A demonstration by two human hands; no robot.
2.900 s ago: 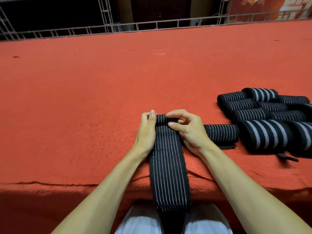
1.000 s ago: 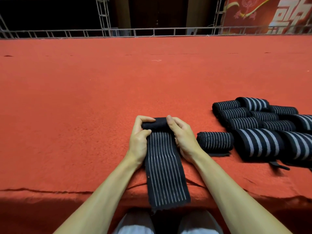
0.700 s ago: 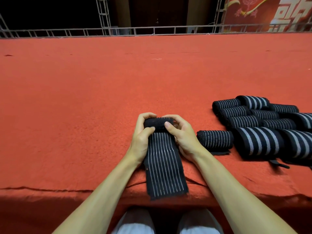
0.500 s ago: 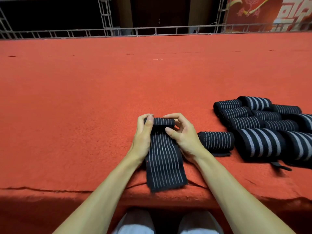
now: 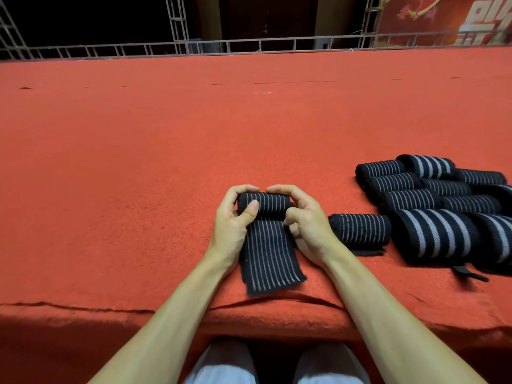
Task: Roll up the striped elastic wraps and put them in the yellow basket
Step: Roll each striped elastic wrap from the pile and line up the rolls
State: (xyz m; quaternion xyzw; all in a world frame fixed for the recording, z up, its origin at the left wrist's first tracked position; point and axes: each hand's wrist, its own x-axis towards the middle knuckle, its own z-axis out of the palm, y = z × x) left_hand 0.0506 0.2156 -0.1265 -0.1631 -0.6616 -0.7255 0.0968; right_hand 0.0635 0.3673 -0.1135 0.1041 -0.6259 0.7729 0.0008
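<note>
A black elastic wrap with thin white stripes (image 5: 267, 250) lies on the red carpeted surface (image 5: 138, 176), its far end wound into a thick roll. My left hand (image 5: 232, 223) grips the roll's left end, thumb pressed on top. My right hand (image 5: 307, 223) grips the right end with curled fingers. A short flat tail reaches toward me and ends just short of the front edge. No yellow basket is in view.
One rolled wrap (image 5: 360, 231) lies just right of my right hand. A pile of several rolled wraps (image 5: 432, 200), some with wide stripes, sits at the right. A metal railing (image 5: 249, 45) lines the far edge. The carpet's front edge (image 5: 83, 309) is close to me.
The roll has grown thicker and the loose tail much shorter; its end has been drawn up from over the front edge onto the carpet. Both hands stay on the roll.
</note>
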